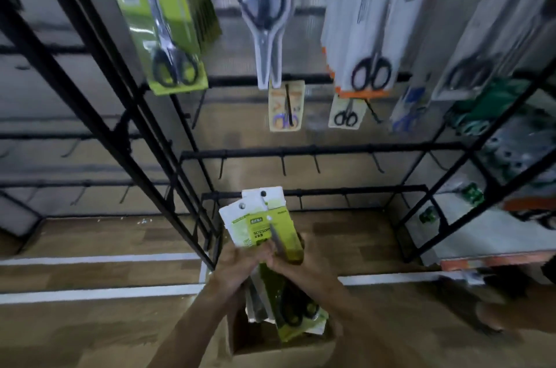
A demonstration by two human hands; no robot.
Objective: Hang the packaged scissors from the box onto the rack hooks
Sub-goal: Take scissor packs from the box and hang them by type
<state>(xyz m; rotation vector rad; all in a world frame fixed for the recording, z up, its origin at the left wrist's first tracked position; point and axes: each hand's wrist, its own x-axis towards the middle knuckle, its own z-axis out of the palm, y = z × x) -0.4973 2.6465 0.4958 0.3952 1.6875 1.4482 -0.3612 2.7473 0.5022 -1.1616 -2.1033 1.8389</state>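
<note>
Both my hands hold a fanned bundle of green-and-white scissor packs (264,226) upright above a cardboard box (282,349) on the floor. My left hand (237,265) grips the bundle from the left around its middle. My right hand (304,262) grips it from the right, fingers curled over the front pack. The packs' hang holes point up toward the black rack (301,151). The bundle's lower ends, with black scissor handles, hang down into the box. A stack of the same green packs (168,36) hangs on an upper-left hook.
Other scissor packs hang higher: grey-blue (264,21), white-orange (370,36), small ones (285,109) below. Bare hooks (282,164) line the lower rails. A second black rack (75,97) stands left. Shelves with green goods (493,115) are right. Wooden floor with white lines surrounds the box.
</note>
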